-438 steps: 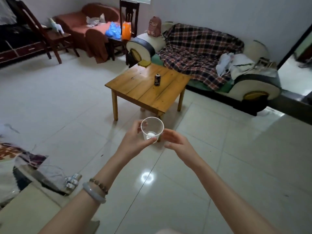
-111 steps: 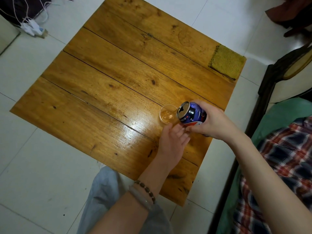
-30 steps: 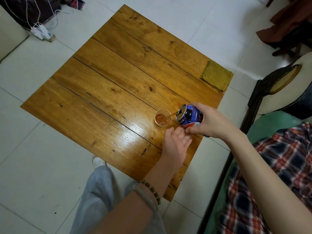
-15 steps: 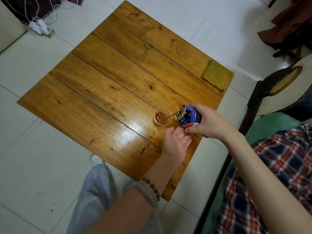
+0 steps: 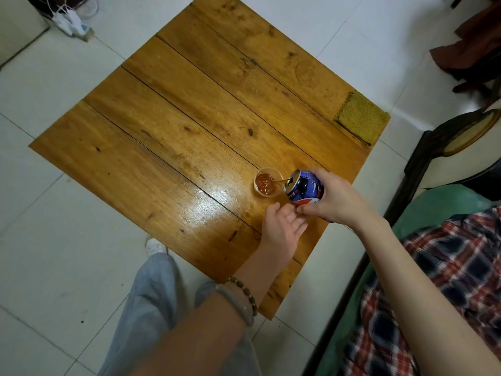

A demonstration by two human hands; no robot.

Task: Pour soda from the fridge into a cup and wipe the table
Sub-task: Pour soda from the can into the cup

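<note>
Right hand (image 5: 336, 198) gripping a tilted soda can (image 5: 305, 189), cola streaming into a clear plastic cup (image 5: 267, 183) on the wooden tabletop (image 5: 168, 126), left hand (image 5: 282, 226) resting beside the cup, fingers relaxed and holding nothing

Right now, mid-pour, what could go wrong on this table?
1. The cup is small and already holds soda, and the right hand is tilting the soda can into it, so it may overflow.
2. The left hand lies open beside the cup without gripping it, so the can's rim could tip it.
3. The yellow cloth sits at the table's far corner, away from any spill.
</note>
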